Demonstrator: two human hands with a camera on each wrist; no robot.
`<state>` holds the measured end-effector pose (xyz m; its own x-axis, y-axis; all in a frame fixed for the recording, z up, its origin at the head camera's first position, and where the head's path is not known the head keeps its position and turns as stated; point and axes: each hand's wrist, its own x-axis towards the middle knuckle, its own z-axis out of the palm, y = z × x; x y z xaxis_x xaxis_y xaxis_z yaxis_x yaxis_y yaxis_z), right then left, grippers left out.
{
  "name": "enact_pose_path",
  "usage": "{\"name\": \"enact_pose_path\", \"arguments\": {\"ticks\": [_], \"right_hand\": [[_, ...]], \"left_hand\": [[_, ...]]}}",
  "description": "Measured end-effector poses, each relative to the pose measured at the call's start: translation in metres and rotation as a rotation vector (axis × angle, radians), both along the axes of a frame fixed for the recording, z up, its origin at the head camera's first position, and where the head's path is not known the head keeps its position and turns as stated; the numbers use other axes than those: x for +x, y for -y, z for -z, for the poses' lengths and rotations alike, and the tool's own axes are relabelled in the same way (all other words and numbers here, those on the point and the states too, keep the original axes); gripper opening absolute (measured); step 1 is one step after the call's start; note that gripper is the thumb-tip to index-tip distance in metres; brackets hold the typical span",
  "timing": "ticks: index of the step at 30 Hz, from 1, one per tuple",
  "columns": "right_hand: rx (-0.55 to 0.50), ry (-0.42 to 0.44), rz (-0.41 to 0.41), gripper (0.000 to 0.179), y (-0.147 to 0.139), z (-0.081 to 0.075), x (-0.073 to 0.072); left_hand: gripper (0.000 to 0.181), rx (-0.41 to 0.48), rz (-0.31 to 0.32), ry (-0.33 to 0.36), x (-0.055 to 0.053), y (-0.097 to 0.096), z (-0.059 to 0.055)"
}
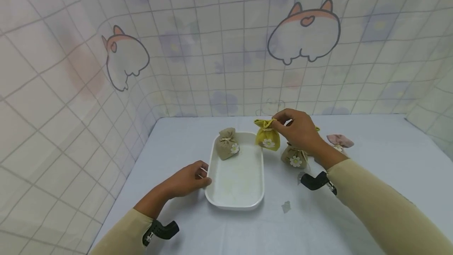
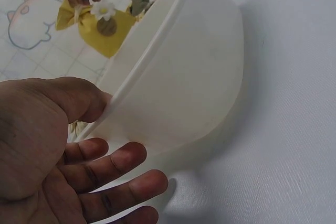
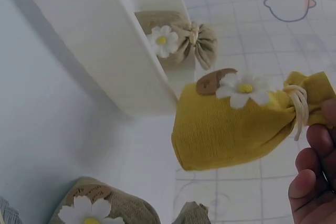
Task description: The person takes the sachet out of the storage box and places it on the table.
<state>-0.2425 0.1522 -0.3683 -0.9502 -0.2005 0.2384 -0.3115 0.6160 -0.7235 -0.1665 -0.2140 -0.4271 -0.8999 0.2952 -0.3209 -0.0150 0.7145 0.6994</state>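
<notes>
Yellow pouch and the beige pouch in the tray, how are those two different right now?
Colour: the yellow pouch is bright, while the beige pouch is a dull, muted tone.
Support: the right hand pinches the yellow pouch by its gathered top, whereas no hand touches the beige pouch.
Place: the yellow pouch hangs at the white tray's right side; the beige pouch rests inside.
Both have a white flower.

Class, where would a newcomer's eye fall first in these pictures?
Most likely on the bright yellow pouch that the right hand holds by its top, near the right edge of the white tray. The beige pouch inside the tray's far end might come next, then the cartoon drawings on the backdrop.
</notes>
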Motion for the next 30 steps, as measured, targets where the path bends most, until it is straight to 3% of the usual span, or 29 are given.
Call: {"name": "enact_pose_path", "arguments": {"ticks": [12, 30], "right_hand": [[0.007, 0.082, 0.112, 0.027, -0.017, -0.003, 0.015], [0.026, 0.010, 0.119, 0.033, -0.040, -0.019, 0.029]], "left_hand": [[0.037, -0.004, -0.017, -0.002, 0.000, -0.001, -0.002], [0.037, 0.003, -0.016, 0.002, 0.000, -0.002, -0.002]]}}
